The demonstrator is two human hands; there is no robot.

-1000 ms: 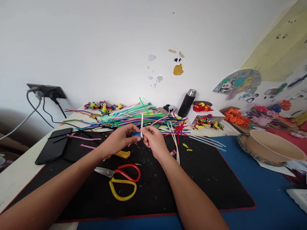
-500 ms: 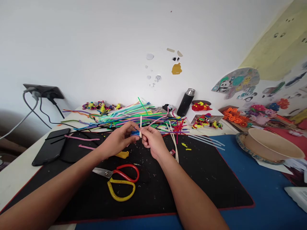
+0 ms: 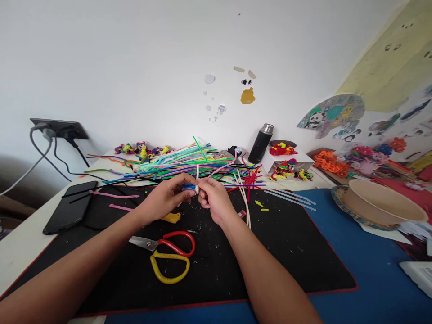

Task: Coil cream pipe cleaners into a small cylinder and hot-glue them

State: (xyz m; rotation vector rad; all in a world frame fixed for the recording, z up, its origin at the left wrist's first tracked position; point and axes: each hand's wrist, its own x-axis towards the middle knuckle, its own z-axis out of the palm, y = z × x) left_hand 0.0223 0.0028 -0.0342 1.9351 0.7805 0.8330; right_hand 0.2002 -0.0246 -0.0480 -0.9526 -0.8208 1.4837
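Observation:
Between finger and thumb, my left hand (image 3: 168,196) grips a small blue pipe-cleaner piece (image 3: 189,186), mostly covered by the fingers. My right hand (image 3: 213,198) pinches a white pipe cleaner (image 3: 197,173) that stands upright against the blue piece's right end. Both hands meet over the black mat (image 3: 270,265), fingertips almost touching. Below them lie scissors (image 3: 165,256) with one red and one yellow handle. A yellow-handled tool (image 3: 173,218) is partly hidden by my left forearm.
A heap of coloured pipe cleaners (image 3: 178,164) spreads along the wall. Behind it on the right stands a black thermos (image 3: 261,144). A phone (image 3: 69,209) lies at the left, a bowl (image 3: 384,202) at the right. White pipe cleaners (image 3: 245,202) lie beside my right hand.
Both hands stay in the same place with the same grip. The upright end of the white pipe cleaner shows slightly shorter above the fingers; the view has shifted a little.

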